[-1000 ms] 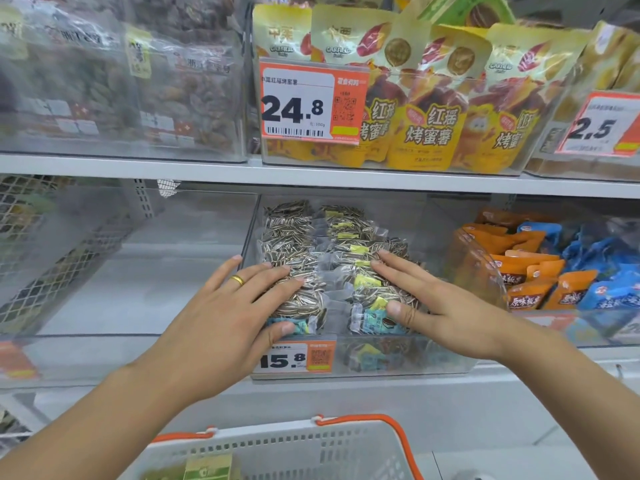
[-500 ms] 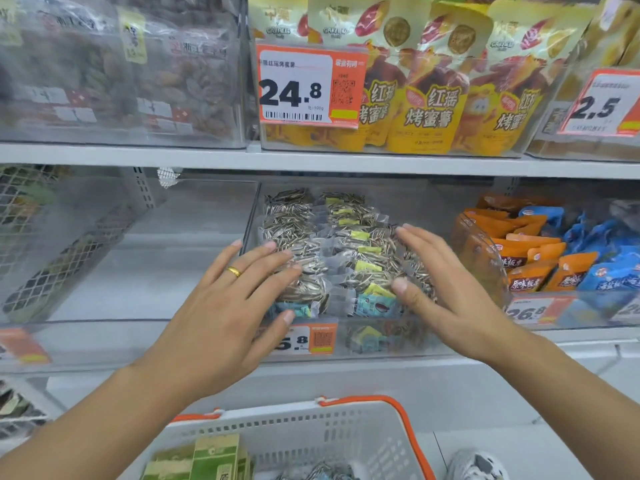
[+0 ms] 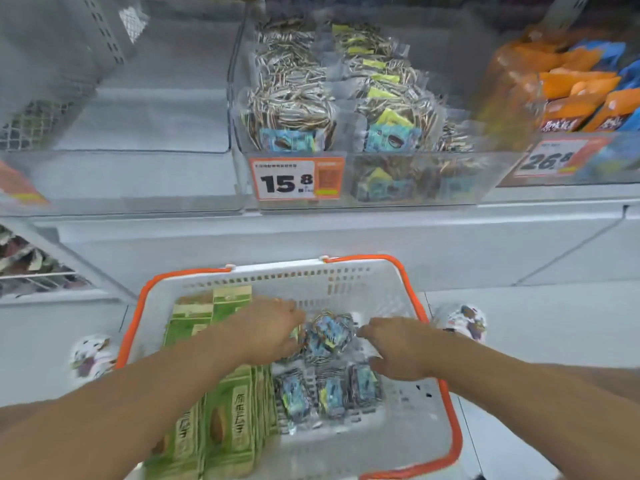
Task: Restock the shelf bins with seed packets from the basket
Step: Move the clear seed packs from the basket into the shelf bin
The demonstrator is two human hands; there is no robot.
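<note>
Both arms reached down into the white basket (image 3: 349, 282) with orange rim, standing on the floor below the shelf. Left hand (image 3: 268, 329) lay knuckles-up at the left side of a blue-labelled seed packet (image 3: 329, 332); its fingertips were hidden against the packet, so whether they had closed on it could not be told. Right hand (image 3: 398, 346) came in from the other side, fingers spread and only loosely bent, tips just beside the packet's right edge, thumb apart below; it had hold of nothing that showed. The packet sat between the two hands, tilted, long axis running roughly away from the wearer, blue label facing up. Motion blur softened its outline.

Nearer the wearer than the fingers, a row of seed packets (image 3: 329, 393) stood on edge on the basket floor, labels up. Under the left forearm, green boxes (image 3: 221, 427) filled the basket's left half.

Beyond the fingertips and higher, the clear shelf bin (image 3: 415, 174) held stacked seed packets in two columns running front to back, price tag (image 3: 298, 180) reading 15.8 on its front. To its right, orange packets (image 3: 571, 95) in a neighbouring bin
</note>
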